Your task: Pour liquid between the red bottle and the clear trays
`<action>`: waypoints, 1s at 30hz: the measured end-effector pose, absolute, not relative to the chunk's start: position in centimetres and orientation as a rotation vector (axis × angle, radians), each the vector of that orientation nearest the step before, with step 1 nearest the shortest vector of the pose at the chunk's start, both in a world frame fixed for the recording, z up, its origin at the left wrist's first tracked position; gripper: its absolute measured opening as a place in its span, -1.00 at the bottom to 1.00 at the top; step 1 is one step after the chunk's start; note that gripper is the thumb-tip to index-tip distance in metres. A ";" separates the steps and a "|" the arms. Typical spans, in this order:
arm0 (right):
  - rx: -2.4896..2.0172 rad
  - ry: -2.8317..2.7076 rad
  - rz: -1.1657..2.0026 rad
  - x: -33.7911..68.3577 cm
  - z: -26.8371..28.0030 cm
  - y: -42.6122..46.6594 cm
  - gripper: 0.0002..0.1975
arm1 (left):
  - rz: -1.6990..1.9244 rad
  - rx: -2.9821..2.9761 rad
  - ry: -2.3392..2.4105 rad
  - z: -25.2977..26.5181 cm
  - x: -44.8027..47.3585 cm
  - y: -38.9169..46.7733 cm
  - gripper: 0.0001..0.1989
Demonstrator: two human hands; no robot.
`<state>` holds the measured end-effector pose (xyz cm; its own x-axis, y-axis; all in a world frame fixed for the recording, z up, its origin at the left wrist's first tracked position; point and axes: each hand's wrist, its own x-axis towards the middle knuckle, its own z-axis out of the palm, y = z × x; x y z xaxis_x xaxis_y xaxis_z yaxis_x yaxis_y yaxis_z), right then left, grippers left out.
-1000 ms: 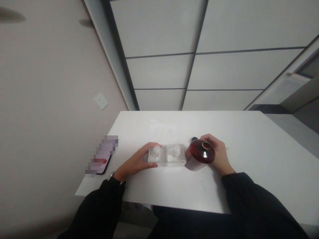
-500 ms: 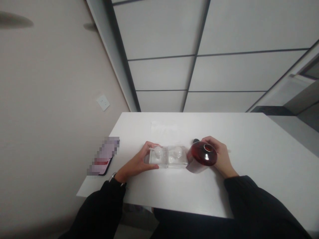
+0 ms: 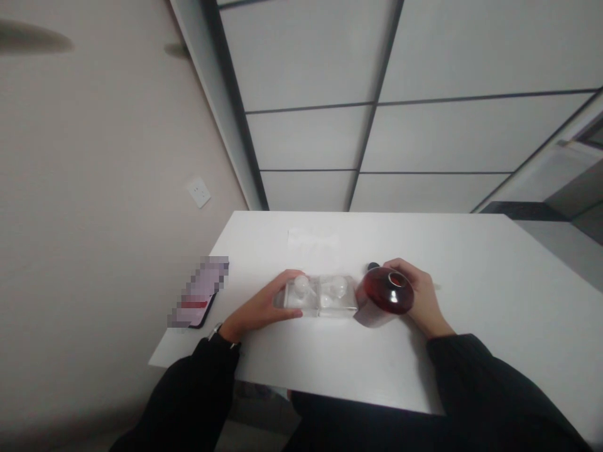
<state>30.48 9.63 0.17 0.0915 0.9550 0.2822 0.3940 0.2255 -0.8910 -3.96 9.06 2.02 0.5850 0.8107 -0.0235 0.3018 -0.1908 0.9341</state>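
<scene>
Only the view shifted, hands (image 3: 260, 306) (image 3: 426, 301) gripping clear boxes (image 3: 320, 307) left, red bottle (image 3: 381, 295) right

Both arms out over near edge of table (image 3: 339, 361), hands turned in towards each other! Left sleeve (image 3: 188, 383), dark, crosses near table's near left corner; band (image 3: 217, 329) round left wrist (image 3: 229, 329). Left hand (image 3: 282, 294) in firm C-shaped grip: thumb (image 3: 289, 312) along near-edge side, fingers (image 3: 285, 276) along far-edge side. Over to right sleeve (image 3: 475, 370), dark too, cuff at wrist, forearm angling in. Right hand (image 3: 419, 295) curled, knuckles towards far edge, fingertips mostly hidden. Hands level, well apart, mid-table.
</scene>
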 end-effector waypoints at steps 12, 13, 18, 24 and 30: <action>-1.355 -1.486 0.693 30.5 0.1 9.6 -0.83 | 0.639 1.704 0.909 1.8 -4.0 9.0 -0.36; -1.356 -1.488 0.692 30.5 0.1 9.6 -0.83 | 0.645 1.713 0.904 1.9 -4.0 9.0 -0.36; -1.344 -1.500 0.686 30.5 0.2 9.6 -0.82 | 0.639 1.728 0.894 1.9 -4.0 9.0 -0.38; -1.347 -1.504 0.703 30.5 0.4 9.5 -0.84 | 0.638 1.747 0.917 1.8 -3.9 9.0 -0.33; -1.364 -1.485 0.686 30.4 0.2 9.5 -0.84 | 0.661 1.723 0.889 1.9 -3.9 9.0 -0.37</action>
